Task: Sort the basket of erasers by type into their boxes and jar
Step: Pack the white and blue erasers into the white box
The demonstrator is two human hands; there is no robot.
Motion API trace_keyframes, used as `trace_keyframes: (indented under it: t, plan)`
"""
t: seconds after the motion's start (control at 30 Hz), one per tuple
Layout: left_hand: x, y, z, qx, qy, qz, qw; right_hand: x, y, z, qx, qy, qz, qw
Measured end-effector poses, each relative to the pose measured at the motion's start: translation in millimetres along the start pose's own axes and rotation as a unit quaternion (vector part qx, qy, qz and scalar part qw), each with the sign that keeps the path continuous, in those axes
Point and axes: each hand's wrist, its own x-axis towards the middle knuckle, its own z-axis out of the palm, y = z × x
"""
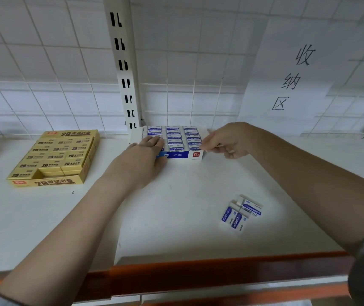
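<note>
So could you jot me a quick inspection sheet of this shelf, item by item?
Surface: white shelf with an orange front edge.
Job's things: blue box nearly full of blue-and-white erasers; yellow box of yellow erasers with a gap near its front; loose erasers, a few blue-and-white ones, lie near the right forearm.
Clutter: nothing certain; a blurred grey thing sits at the far left edge.
Hands: left hand rests on the blue box's left front, fingers flat; right hand pinches at its right edge.
Cables: nothing seen.
Surroundings: wire grid, slotted post, paper sign.
</note>
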Motion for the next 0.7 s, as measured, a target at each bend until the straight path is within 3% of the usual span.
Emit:
trace_keyframes:
  t: [0.17,0.27,0.4,0.53,0.7]
  plan:
    - [1.3,-2.3,4.3,-0.013,0.007,0.004,1.0,4.4,6.6,-1.9,0.087,-0.034,0.071,0.993]
    - [2.4,-3.7,4.3,-0.022,0.011,0.001,1.0,2.0,2.5,5.5,0.092,-0.023,0.043,0.995]
    - [-8.7,5.3,-4.2,-0.005,0.019,0.013,1.0,-13.6,21.2,9.0,0.092,0.07,-0.048,0.992]
    - [-35.4,43.2,-12.8,-0.057,0.044,0.072,0.995,-57.3,57.4,0.5,-0.029,0.089,-0.139,0.986]
    - [-64.0,92.5,-11.0,-0.082,-0.017,0.159,0.984,-102.5,97.0,-14.0,-0.147,0.061,-0.15,0.976]
